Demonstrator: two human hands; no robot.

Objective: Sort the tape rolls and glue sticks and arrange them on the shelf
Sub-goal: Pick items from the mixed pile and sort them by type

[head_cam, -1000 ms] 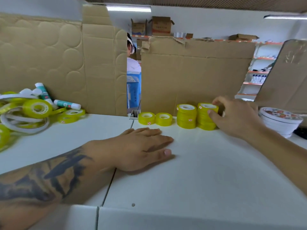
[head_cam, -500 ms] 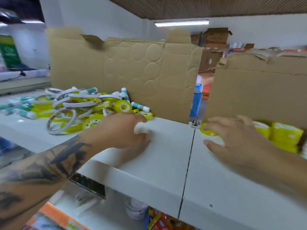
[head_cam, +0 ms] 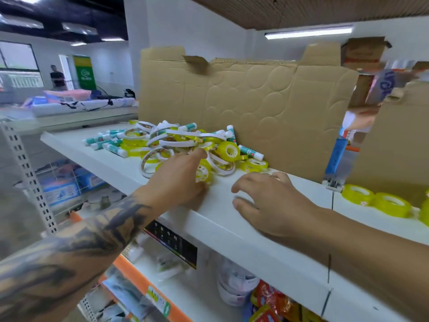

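A jumbled pile of yellow tape rolls, thin white tape rings (head_cam: 171, 142) and teal-and-white glue sticks (head_cam: 102, 140) lies on the white shelf (head_cam: 232, 226), against a cardboard wall. My left hand (head_cam: 176, 180) is at the pile's near edge, thumb and fingers curled round a small yellow tape roll (head_cam: 205, 170). My right hand (head_cam: 267, 201) rests on the bare shelf just to the right, fingers spread and holding nothing. Two yellow rolls (head_cam: 357, 194) lie flat in a row at the far right, on the neighbouring shelf board.
Flattened cardboard (head_cam: 255, 101) stands along the back of the shelf, with a gap at the right. Lower shelves hold packaged goods (head_cam: 234, 284). A perforated metal post (head_cam: 27, 173) rises at the left. A person (head_cam: 56, 76) stands far off in the room.
The view swung left from the stacked yellow rolls to the mixed pile. My left hand moved from lying flat to the pile and closed round a yellow roll. My right hand left the stacks.
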